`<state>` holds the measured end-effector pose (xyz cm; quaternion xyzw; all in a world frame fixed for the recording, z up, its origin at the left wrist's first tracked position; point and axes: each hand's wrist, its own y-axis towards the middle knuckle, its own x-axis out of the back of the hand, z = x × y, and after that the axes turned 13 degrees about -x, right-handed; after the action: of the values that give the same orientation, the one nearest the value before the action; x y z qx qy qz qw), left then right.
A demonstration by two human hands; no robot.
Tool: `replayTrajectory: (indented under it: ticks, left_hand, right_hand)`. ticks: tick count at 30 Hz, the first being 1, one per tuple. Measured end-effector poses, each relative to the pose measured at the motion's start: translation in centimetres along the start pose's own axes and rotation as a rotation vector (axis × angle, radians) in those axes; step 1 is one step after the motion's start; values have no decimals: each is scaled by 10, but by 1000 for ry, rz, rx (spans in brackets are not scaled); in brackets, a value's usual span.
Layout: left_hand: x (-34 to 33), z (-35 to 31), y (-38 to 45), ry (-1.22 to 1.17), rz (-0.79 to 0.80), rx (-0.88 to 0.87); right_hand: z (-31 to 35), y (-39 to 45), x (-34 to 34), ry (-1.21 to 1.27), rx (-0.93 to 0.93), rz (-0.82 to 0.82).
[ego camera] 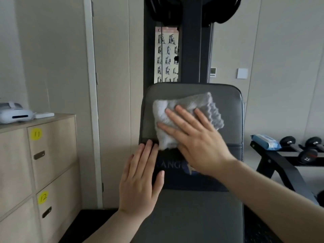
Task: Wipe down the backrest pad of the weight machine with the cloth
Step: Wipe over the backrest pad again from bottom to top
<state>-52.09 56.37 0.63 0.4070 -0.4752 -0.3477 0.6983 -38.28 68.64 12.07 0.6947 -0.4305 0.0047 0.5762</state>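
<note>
The grey backrest pad (pixel 226 100) of the weight machine stands upright in front of me, with a dark lettered band across its middle. A light grey cloth (pixel 198 104) lies spread on the pad's upper part. My right hand (pixel 194 141) presses flat on the cloth, fingers apart and pointing up-left. My left hand (pixel 142 178) rests flat on the pad's left edge, just below the cloth, fingers together and holding nothing. The grey seat pad (pixel 191 216) lies below.
A wooden cabinet (pixel 52 163) with yellow number stickers stands at the left, with a white device (pixel 14 114) on top. At the right a black rack (pixel 273 160) carries dumbbells (pixel 306 155) and a blue wipes pack (pixel 266 142). The machine's black column (pixel 191 50) rises behind the pad.
</note>
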Motion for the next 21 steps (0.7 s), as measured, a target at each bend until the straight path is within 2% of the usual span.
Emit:
replayTrajectory:
  ticks: [4,5,7,10,13,16,18,21]
  left_hand:
    - [-2,-5,24,15,0,46]
    - [-4,-8,28,6,-12,76]
    - [-8,-11,29,-17,-42,113]
    - [-9,-10,26,1,-37,92]
    - [-6,-11,30,13,-22,109]
    - [-5,-12,31,-12,-27,99]
    - [-2,-8,37,-27,-23,37]
    - [7,6,57,-3,9,-67]
  right_hand:
    - [14,49,15,84,-214,-108]
    - [25,53,13,110,-210,-103]
    - [37,44,4,94,-77,-62]
    - [11,32,7,-22,89,5]
    - [-5,61,22,-12,-9,-32]
    - [18,83,27,110,-166,-60]
    - [17,69,18,68,-116,-56]
    - [-19,34,14,-21,-63,-31]
